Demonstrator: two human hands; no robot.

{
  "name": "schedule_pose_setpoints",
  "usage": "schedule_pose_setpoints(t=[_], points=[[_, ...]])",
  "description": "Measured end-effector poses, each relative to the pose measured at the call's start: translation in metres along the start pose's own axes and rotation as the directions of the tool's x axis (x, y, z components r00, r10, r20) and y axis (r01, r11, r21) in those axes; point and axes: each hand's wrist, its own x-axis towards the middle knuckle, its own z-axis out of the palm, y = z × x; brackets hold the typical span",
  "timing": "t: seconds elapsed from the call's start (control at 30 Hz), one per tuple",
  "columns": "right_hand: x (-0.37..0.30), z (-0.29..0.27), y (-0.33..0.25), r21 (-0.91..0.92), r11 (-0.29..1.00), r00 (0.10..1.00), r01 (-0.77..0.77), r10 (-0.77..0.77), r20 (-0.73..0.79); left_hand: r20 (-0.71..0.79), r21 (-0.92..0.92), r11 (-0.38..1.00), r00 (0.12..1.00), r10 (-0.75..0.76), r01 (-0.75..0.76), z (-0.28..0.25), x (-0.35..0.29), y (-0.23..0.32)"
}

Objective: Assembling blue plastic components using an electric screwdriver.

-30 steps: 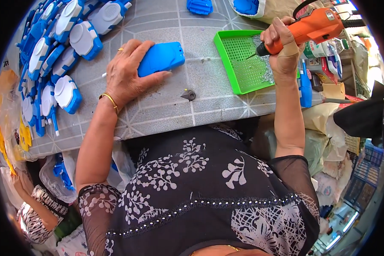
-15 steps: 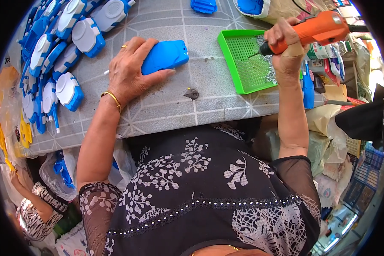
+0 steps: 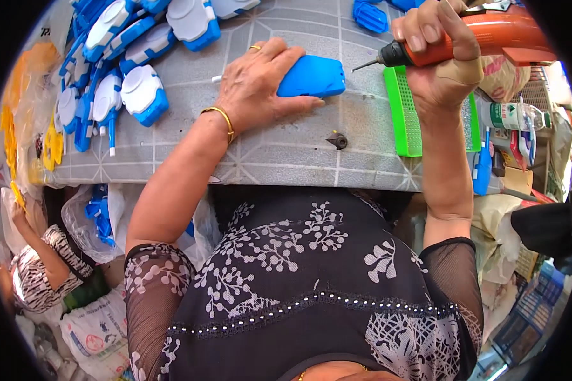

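My left hand (image 3: 255,81) lies over a blue plastic casing (image 3: 313,76) and grips it against the table, thumb along its near edge. A thin white stub pokes out on the far side of that hand. My right hand (image 3: 442,60) is wrapped round an orange electric screwdriver (image 3: 505,35). Its thin bit points left, its tip just right of the casing's end and apart from it. Something tiny seems to sit on the tip, too small to tell. Below the right hand stands a green perforated tray (image 3: 395,117), partly hidden by my wrist, with small metal pieces in it.
Many blue-and-white plastic units (image 3: 143,95) are heaped at the left. A small dark cone-shaped piece (image 3: 338,140) lies near the table's front edge. Blue parts (image 3: 370,16) sit at the back. Another person (image 3: 44,267) is at the lower left.
The screwdriver in my right hand has moved left from over the green tray to beside the casing's right end. My left hand keeps its hold. The whole view has shifted.
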Motion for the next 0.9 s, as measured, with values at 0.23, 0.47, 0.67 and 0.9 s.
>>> schedule_pose_setpoints(t=[0.23,0.47,0.67,0.9], points=[[-0.008,0.017,0.011,-0.925,0.367,0.930,-0.101,-0.296,-0.219,0.047,0.002,0.999,0.998,-0.034,0.034,-0.002,-0.001,-0.001],[-0.012,0.002,-0.004,-0.908,0.409,0.948,-0.091,-0.243,-0.205,0.050,0.009,0.999,0.998,-0.032,0.032,-0.002,-0.001,-0.001],[-0.017,-0.009,-0.018,-0.902,0.414,0.970,-0.123,-0.143,-0.198,0.046,0.006,1.000,0.999,-0.027,0.026,-0.001,-0.002,-0.002],[-0.020,-0.007,-0.011,-0.921,0.369,0.971,-0.123,-0.149,-0.189,0.055,0.031,0.999,0.998,-0.020,0.018,-0.001,-0.002,0.000]])
